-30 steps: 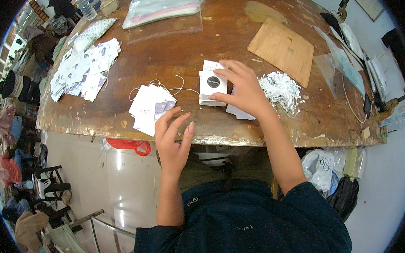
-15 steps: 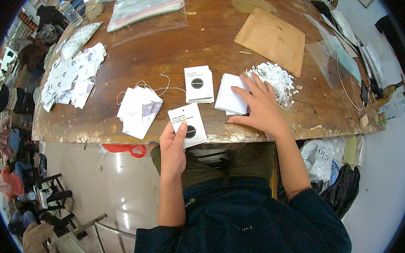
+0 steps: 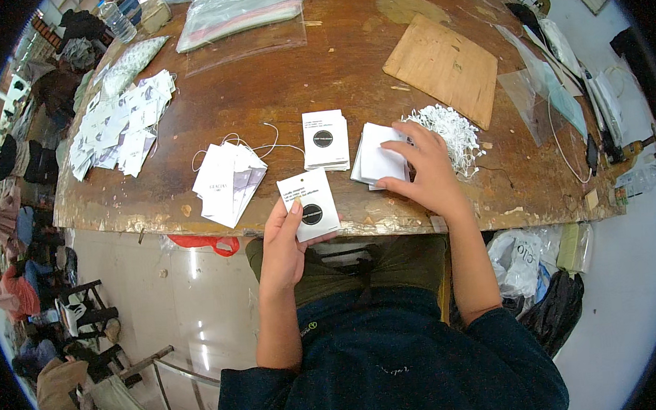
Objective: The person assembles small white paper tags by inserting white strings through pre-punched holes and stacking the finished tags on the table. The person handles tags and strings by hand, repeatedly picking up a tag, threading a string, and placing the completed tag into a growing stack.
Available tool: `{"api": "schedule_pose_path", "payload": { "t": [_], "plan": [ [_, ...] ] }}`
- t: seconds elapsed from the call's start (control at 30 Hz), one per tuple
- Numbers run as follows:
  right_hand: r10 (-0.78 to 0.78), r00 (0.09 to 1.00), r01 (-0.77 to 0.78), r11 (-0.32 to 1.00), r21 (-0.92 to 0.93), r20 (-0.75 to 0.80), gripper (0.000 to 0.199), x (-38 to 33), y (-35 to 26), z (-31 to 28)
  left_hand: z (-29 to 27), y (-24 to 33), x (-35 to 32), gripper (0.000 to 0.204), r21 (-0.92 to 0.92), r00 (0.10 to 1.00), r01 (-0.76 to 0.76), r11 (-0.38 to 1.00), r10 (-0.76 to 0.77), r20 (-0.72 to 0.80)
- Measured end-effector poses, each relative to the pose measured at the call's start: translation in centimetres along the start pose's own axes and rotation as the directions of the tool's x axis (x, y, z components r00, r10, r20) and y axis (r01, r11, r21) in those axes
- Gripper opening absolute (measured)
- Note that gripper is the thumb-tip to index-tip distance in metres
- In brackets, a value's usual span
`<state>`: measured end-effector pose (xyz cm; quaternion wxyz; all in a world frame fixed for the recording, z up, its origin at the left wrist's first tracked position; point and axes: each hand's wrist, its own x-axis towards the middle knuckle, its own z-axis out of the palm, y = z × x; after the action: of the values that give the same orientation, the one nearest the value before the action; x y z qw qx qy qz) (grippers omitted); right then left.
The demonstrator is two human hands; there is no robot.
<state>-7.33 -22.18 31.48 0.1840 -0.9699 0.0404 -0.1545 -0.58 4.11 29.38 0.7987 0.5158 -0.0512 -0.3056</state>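
Observation:
My left hand (image 3: pixel 284 241) pinches a white hang tag (image 3: pixel 309 210) with small print and a black circle, over the table's front edge. Whether more tags lie behind it I cannot tell. My right hand (image 3: pixel 427 169) is spread over the right side of a stack of blank-faced white cards (image 3: pixel 372 153), its thumb and fingertips touching the top. A matching stack of printed tags (image 3: pixel 326 146) stands between the hands. Beside my right fingers lies a heap of white tag strings (image 3: pixel 447 134). Left of my left hand are fanned white tags (image 3: pixel 225 185) with loose strings.
A larger pile of strung tags (image 3: pixel 124 123) covers the table's left side. Clear plastic bags (image 3: pixel 241 15) lie at the back. A brown board (image 3: pixel 447 66) rests at the right, beyond the strings. Plastic sheets (image 3: pixel 547 101) line the right edge of the wooden table (image 3: pixel 253 82).
My right hand has shifted slightly, its thumb moving up from the table's front onto the card stack and its fingers drawing in. My left hand keeps the tag in nearly the same place.

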Motion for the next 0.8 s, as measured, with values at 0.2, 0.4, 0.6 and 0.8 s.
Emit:
{"api": "schedule_pose_path", "payload": {
  "t": [0.2,0.4,0.6,0.8],
  "plan": [
    [-0.102,0.95,0.183,0.948,0.261,-0.296,0.067,-1.2,-2.9,-1.0,0.9,0.5,0.8,0.065,-0.097,0.999,-0.007,0.995,0.012,0.052],
    [-0.458,0.888,0.459,0.884,0.089,-0.029,0.081,-1.4,-6.8,1.8,0.9,-0.1,0.4,0.079,-0.452,0.955,0.171,0.876,-0.035,0.294],
    [-0.252,0.921,0.317,0.928,0.196,-0.296,0.071,-1.1,-7.3,3.5,1.6,-0.5,-0.1,0.044,-0.223,0.986,0.133,0.966,-0.107,0.125],
    [0.337,0.939,-0.206,0.412,0.887,0.061,0.03,-2.4,-8.9,4.3,2.7,-0.4,-0.1,0.038,-0.072,0.999,0.046,0.996,-0.045,0.025]
  ]
}}
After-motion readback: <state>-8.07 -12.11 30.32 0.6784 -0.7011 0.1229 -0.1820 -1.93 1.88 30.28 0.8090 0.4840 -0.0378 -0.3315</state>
